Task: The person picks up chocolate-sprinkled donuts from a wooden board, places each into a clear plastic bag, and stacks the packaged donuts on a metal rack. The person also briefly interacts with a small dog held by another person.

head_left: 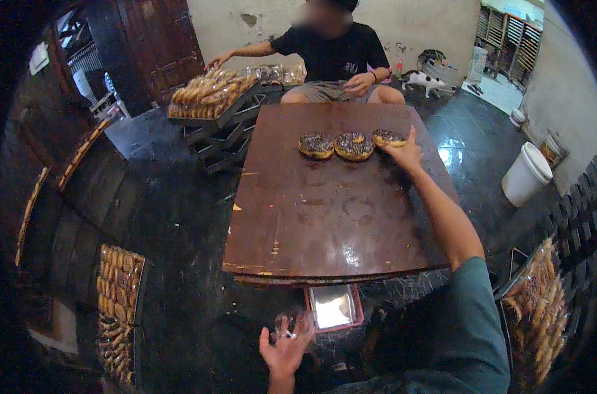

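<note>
My right hand reaches to the far right part of the brown wooden table, its fingers on a chocolate-topped donut. Two more such donuts, a middle one and a left one, lie in a row beside it, with pale sprinkles on their topping. My left hand is below the near table edge, palm up, with a clear, thin plastic piece at its fingers. Next to it, a red-rimmed tray holding shiny clear sheets sits low under the table edge.
A person sits across the table, one hand near a tray of packed bread on stacked dark trays. Packed pastries stand at lower left and lower right. A white bucket and a cat are at right.
</note>
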Demonstrator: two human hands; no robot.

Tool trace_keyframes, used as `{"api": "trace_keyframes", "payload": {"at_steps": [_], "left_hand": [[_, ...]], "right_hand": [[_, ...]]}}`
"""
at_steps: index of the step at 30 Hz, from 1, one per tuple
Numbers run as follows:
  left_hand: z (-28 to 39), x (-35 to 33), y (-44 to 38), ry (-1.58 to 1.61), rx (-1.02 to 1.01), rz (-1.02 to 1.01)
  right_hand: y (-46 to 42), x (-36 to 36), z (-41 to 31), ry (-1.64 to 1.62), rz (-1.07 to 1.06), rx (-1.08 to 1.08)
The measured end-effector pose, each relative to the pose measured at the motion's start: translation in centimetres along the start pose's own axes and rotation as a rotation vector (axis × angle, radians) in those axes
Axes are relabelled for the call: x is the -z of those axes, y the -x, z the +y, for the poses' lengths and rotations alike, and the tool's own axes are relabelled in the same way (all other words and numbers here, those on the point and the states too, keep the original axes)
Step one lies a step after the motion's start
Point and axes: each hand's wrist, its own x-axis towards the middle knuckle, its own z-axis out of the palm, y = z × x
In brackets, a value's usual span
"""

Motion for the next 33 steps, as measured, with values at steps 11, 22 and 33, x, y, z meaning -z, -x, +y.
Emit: {"api": "trace_keyframes", "payload": {"at_steps": [11, 22, 33], "left_hand": [[-2.8, -0.6, -3.2, 0.347, 0.266, -0.115], [-2.1, -2.4, -1.7, 0.172, -0.119, -0.3], [-1.7, -1.9, -0.8, 0.227, -0.079, -0.08]], "right_hand": [[28.6, 13.6, 1.6, -1.176, -0.892, 0.066], [34.7, 10.2, -3.3, -0.253, -0.662, 0.747], [36.2, 5.4, -2.3, -0.718, -0.657, 0.383]]}}
